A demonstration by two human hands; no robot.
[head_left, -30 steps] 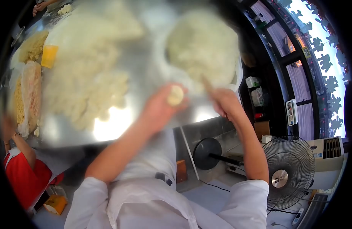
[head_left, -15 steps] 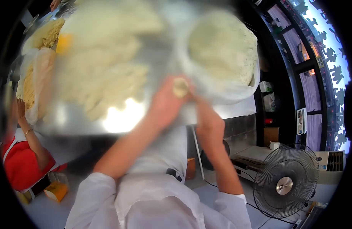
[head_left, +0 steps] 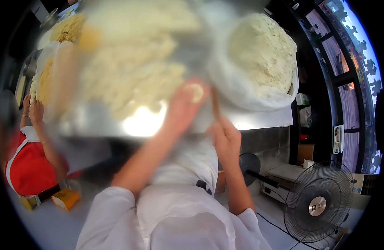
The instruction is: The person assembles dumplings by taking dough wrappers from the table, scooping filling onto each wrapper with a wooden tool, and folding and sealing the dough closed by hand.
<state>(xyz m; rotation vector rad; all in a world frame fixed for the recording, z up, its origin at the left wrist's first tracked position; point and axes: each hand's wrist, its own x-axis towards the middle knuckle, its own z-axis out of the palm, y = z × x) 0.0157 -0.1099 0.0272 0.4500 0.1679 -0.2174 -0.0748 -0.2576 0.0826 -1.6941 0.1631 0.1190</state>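
My left hand [head_left: 184, 104], blurred, holds a small round pale dough piece [head_left: 195, 92] in its curled fingers above the metal table [head_left: 92, 125]. Just to the right, my right hand [head_left: 226, 135] is closed on a thin brown stick [head_left: 215, 102], whose upper end is beside the dough piece. A big mound of pale, speckled filling [head_left: 265, 54] sits in a white-lined container [head_left: 258, 100] beyond my right hand. Many blurred pale dough pieces [head_left: 133, 79] cover the table left of my left hand.
At the far left a co-worker in a red apron [head_left: 33, 168] has both hands near a tray of yellow crumbly food [head_left: 45, 83]. More crumbly food [head_left: 68, 28] lies behind. A standing fan [head_left: 318, 206] is at the lower right, a yellow box [head_left: 66, 199] at the lower left.
The view has shifted, so the table's contents appear further right. My right hand has gone from the filling container to beside the dough piece, then slightly down, still with the stick.
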